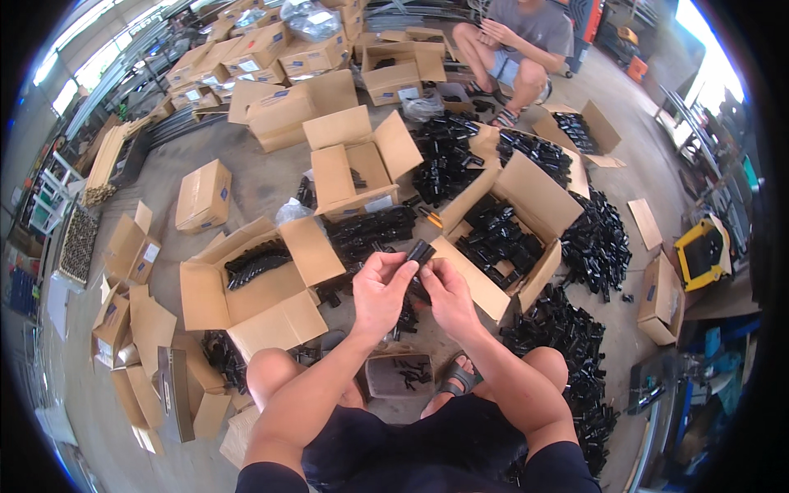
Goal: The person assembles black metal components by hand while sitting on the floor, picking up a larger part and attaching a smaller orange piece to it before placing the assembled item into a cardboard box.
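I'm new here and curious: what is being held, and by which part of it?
A short black piece, held at its near end by the left hand, between thumb and fingers. Whether the right hand grips it too cannot be told.

We see black part (420, 252): short, tube-like, glossy. We hold it near middle of frame, pinched in left hand (379, 294), right hand (449, 294) at its lower right side. Tilted, upper end leaning right.

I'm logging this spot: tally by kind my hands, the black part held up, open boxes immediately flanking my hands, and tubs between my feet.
Hands: 2 (left hand, right hand)
Black part: 1
Open boxes: 2 (left box, right box)
Tub: 1
Total: 6
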The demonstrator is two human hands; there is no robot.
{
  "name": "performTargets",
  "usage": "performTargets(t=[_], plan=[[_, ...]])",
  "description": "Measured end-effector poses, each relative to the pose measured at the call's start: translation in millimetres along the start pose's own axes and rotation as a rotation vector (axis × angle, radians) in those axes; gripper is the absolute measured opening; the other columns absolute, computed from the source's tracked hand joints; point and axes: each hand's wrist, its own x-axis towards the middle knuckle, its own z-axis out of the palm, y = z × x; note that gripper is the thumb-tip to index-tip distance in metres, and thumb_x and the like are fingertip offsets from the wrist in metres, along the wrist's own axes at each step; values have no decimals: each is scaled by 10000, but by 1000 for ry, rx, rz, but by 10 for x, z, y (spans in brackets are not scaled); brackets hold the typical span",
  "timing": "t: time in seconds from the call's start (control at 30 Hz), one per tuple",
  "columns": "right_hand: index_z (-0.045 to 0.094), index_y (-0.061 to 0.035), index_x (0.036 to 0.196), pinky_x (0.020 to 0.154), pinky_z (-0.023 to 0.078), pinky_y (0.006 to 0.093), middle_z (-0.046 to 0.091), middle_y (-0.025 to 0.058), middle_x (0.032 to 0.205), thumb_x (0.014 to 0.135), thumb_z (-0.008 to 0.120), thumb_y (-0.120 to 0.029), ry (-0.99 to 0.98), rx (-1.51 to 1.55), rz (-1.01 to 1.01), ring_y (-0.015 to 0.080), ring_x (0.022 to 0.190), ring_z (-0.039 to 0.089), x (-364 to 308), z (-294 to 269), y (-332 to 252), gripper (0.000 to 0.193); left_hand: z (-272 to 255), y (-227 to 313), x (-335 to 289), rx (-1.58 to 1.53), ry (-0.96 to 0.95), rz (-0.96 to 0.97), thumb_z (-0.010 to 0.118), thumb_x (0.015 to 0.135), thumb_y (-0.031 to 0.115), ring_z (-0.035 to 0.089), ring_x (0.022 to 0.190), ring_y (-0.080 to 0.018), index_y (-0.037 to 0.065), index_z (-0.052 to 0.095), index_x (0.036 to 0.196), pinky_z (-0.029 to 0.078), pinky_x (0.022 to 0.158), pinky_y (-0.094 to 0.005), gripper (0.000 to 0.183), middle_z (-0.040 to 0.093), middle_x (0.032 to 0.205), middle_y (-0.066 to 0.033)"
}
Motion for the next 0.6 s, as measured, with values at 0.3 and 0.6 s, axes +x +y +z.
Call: performTargets(t=[0.3,0.6], plan=[[526,1,1237,706,562,264,650,69,1051,983,653,-106,-109,26,-60,119,895,642,-67,39,-77,304,-63,102,30,3,57,-51,723,941,85,655,847,-83,-14,630,1075,541,748,-244,190,721,972,-77],[516,12,1263,725,567,261,646,82,1137,969,664,-62,-114,121,-76,132,912,660,-62,9,-111,337,-46,84,31,-20,62,-37,699,960,76,663,843,-91,-15,620,1089,549,759,-248,176,726,975,-92]])
